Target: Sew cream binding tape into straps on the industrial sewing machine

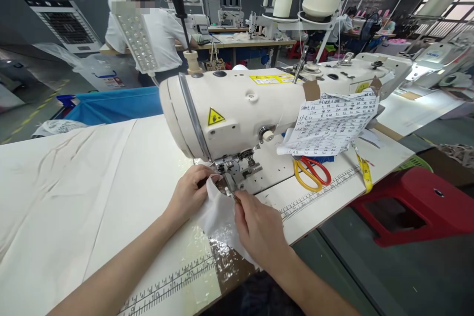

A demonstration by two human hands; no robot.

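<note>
A piece of thin white fabric (221, 215) lies at the needle area of a white sewing machine (237, 108), draping toward the table's front edge. My left hand (190, 190) grips its left side, fingers curled close to the presser foot (230, 180). Just right of the foot, my right hand (262, 227) is closed in a pinch over the fabric's right side. A small, thin item shows at its fingertips, too small to name. The machine head and my fingers partly hide the needle.
Red-and-yellow-handled scissors (313, 175), a yellow tape measure (365, 173) and a handwritten sheet (329, 126) are right of the needle. Large white cloth (62, 173) covers the left of the table. A red stool (418, 202) stands at right; a person (159, 39) sits beyond.
</note>
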